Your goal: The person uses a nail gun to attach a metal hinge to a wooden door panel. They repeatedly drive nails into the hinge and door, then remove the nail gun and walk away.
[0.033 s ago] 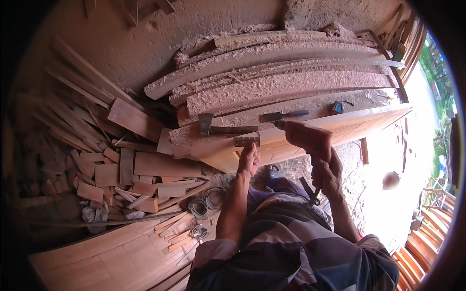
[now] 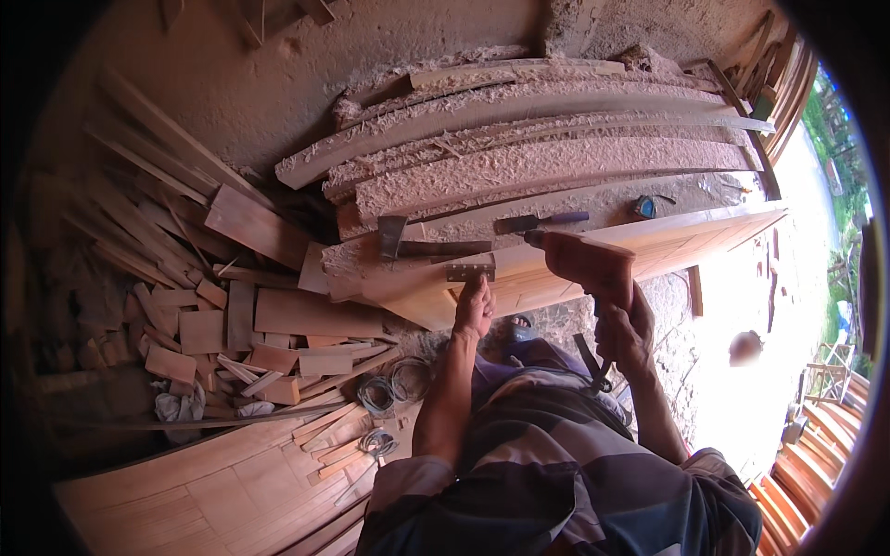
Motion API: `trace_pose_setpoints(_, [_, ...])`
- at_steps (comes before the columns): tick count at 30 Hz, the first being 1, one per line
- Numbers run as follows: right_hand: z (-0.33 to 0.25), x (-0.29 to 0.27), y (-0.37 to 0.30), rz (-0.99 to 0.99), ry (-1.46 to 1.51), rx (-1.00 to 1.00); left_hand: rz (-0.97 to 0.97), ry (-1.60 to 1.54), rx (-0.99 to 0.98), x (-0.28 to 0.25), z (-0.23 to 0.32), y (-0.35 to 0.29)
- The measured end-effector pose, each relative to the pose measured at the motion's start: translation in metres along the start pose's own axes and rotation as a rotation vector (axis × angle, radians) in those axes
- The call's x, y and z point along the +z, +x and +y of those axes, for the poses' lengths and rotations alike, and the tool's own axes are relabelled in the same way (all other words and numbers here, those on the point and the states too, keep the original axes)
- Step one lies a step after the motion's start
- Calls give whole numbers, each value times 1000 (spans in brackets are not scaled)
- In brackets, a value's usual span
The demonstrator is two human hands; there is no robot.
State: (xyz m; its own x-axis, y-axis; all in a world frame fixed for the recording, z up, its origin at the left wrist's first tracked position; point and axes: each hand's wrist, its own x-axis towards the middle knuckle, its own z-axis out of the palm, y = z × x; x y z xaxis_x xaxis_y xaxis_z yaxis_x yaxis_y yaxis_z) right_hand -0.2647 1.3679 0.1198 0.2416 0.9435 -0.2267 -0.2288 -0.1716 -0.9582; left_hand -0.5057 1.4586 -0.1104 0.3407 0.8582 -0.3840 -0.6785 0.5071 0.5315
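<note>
My left hand [image 2: 475,308] is closed, thumb up, on a small dark metal hinge [image 2: 471,271] with a row of holes. The hinge is at the near edge of a pale wooden door panel [image 2: 533,280]; whether it touches the wood I cannot tell. A red power drill [image 2: 591,263] is in my right hand [image 2: 627,335], its fingers wrapped round the grip. The drill's nose points left, over the panel's upper edge. Just beyond the hinge lies a hatchet [image 2: 391,239] with a dark handle. Past the drill's nose is a chisel [image 2: 542,222] with a purple handle.
A blue tape measure [image 2: 644,206] lies among shavings at the right. Long planks [image 2: 556,159] covered in shavings are stacked against the wall. Offcuts [image 2: 315,313] pile up at the left. Coiled wire [image 2: 375,396] and another panel [image 2: 222,496] lie at lower left.
</note>
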Motion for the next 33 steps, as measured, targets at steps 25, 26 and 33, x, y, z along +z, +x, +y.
trace_pose_setpoints(25, [-23, -32, 60, -202, -60, 107, 569, -141, 139, 41, -46, 9])
trace_pose_setpoints(26, [-24, -31, 61, -217, -56, 111, 569, -161, 109, 40, -47, 9])
trace_pose_setpoints(33, [-22, -19, 75, -377, -135, 97, 540, -116, 169, 39, -47, 14])
